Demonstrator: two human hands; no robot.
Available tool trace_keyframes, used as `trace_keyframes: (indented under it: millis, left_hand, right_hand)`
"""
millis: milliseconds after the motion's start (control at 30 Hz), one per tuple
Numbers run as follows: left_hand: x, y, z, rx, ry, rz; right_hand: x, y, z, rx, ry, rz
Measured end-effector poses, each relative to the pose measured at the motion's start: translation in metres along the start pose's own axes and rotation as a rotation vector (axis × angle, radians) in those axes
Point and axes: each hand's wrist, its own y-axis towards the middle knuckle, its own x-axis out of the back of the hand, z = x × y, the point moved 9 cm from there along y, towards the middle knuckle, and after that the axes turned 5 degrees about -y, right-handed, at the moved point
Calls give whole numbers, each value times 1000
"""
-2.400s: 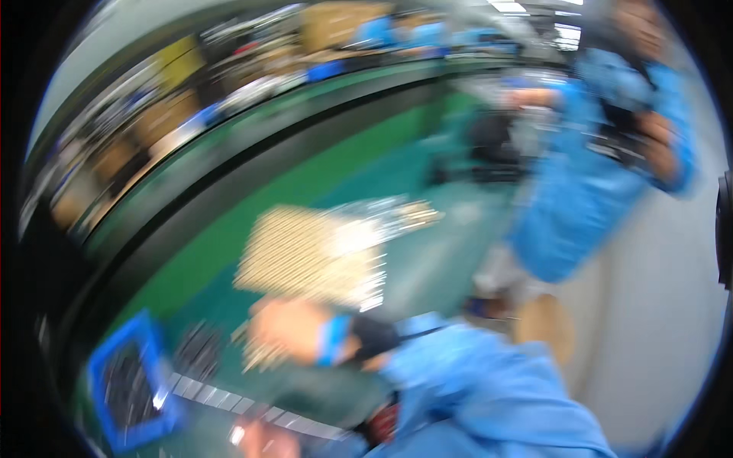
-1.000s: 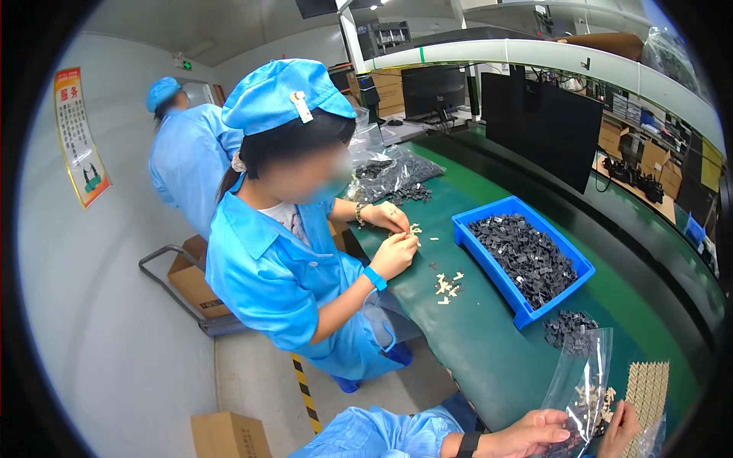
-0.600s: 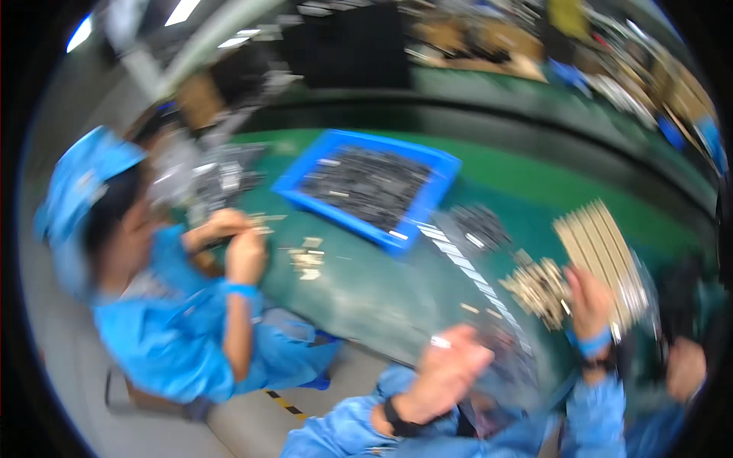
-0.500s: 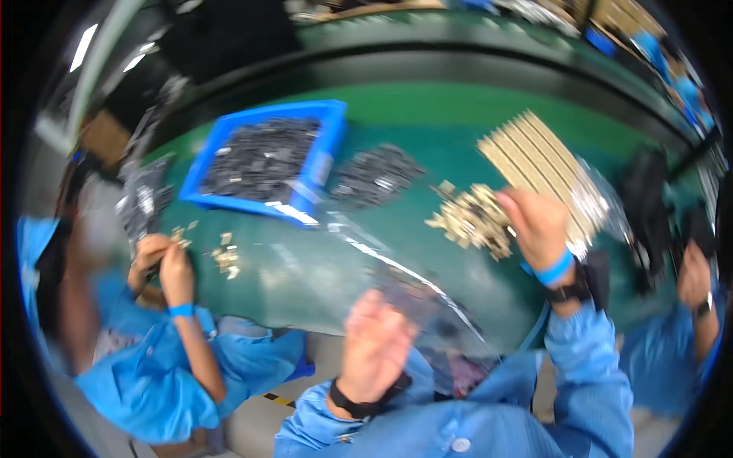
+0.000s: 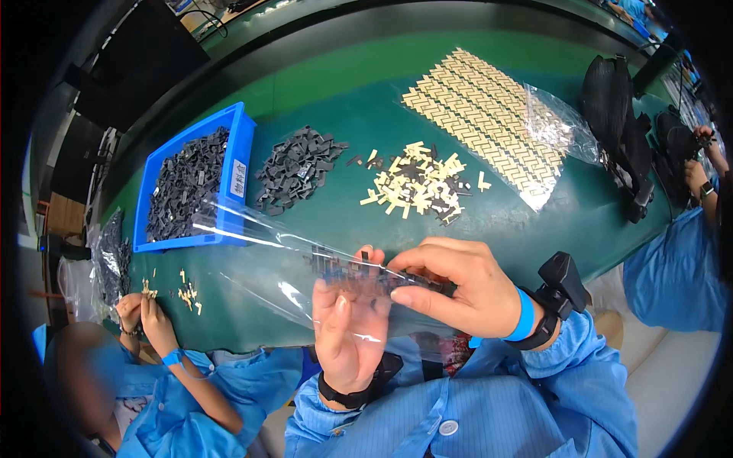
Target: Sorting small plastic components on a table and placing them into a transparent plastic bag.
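Observation:
A clear plastic bag with small dark pieces in it stretches across the near side of the table. My left hand cups the bag from below, its fingers curled around the part where the pieces sit. From the right, my right hand grips the same bag, thumb and forefinger at the dark pieces; what exactly lies between those fingertips is partly hidden. Beyond my hands is a loose pile of small cream and dark pieces. To its left lies a heap of dark grey pieces.
A blue tray full of dark pieces stands at left. Rows of cream pieces lie at the back right beside clear film and a black bundle. At left a co-worker's hands handle small cream pieces; another person sits at right.
My right hand has left the cream pile and come to the bag. My left hand, earlier blurred beside the bag, now cups it. The view has shifted.

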Motion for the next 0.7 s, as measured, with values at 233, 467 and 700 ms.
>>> trace_keyframes:
  millis: [233,467,700]
  left_hand:
    - [11,-6,7,71,182,-97]
    - [15,-16,9,162,175,-76]
    - [8,-12,14,203,166,-132]
  right_hand:
    - [3,-3,11,223,-340,-165]
    - [-2,-7,18,304,-571,-187]
    - [-10,-14,32,437,-740,-284]
